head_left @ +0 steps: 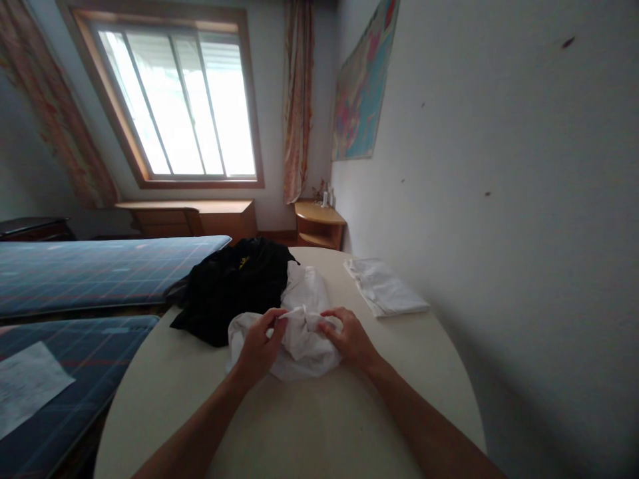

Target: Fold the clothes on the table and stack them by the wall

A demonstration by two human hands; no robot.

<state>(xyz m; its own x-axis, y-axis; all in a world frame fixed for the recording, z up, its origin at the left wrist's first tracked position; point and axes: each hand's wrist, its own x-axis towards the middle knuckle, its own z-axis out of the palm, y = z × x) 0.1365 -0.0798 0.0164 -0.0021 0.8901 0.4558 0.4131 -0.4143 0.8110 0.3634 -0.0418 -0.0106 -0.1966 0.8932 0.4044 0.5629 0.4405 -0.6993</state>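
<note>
A crumpled white garment (304, 356) lies bunched on the round table (319, 426) in front of me. My left hand (262, 342) pinches a raised edge of it between thumb and fingers. On the other side, my right hand (347, 332) grips a fold of the same cloth. The fabric between both hands is lifted a little, and the rest spreads on the tabletop. Its exact kind is hard to make out. Touching its far left side is a heap of black clothing (234, 286) with a small yellow mark.
A folded white cloth (387, 289) lies at the table's right, near the wall (499, 253). Plaid mattresses (100, 273) stand to the left, one with a paper sheet (32, 386) on it. A desk (224, 216) and a corner shelf (319, 213) are at the back.
</note>
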